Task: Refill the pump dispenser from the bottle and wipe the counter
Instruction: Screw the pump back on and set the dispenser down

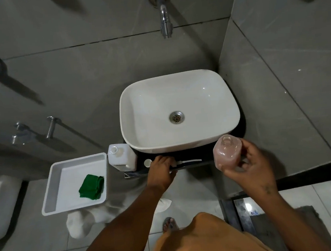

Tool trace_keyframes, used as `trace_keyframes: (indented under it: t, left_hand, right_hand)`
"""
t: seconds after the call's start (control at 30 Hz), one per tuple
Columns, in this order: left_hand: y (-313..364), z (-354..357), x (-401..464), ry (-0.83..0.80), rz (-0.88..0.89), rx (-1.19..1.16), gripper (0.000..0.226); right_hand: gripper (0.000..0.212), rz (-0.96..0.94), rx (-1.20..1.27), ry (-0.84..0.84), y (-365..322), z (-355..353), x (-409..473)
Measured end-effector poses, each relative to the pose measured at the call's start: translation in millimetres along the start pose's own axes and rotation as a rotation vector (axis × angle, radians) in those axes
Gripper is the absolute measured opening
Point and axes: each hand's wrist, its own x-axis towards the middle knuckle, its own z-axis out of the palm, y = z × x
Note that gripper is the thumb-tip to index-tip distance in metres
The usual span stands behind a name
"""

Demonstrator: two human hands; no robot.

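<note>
My right hand (pixel 250 164) holds the clear dispenser bottle (pixel 226 153), open at the neck and filled with pinkish liquid, just right of the counter's front. My left hand (pixel 160 171) rests on the dark counter (pixel 205 156), fingers over the head of the white pump (pixel 189 161), whose tube lies flat pointing right. Whether the fingers grip the pump is hidden. The white refill bottle (pixel 121 157) stands uncapped at the counter's left end, and its small white cap (pixel 147 163) lies beside it. A folded green cloth (pixel 91 187) lies in a white tray (pixel 52 187).
A white basin (pixel 179 108) fills most of the counter, under a chrome wall tap (pixel 165 23). The tray stands left of the counter on a white stool. Grey tiled walls close in behind and at right. My foot (pixel 170 224) is on the tiled floor.
</note>
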Motion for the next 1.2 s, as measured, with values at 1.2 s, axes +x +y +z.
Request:
trace_keyframes:
  t: [1.2]
  left_hand:
    - [122.4, -326.8, 7.6, 0.006, 0.483, -0.132, 0.03]
  right_hand:
    - [0.069, -0.181, 0.03, -0.064, -23.6, 56.6, 15.6]
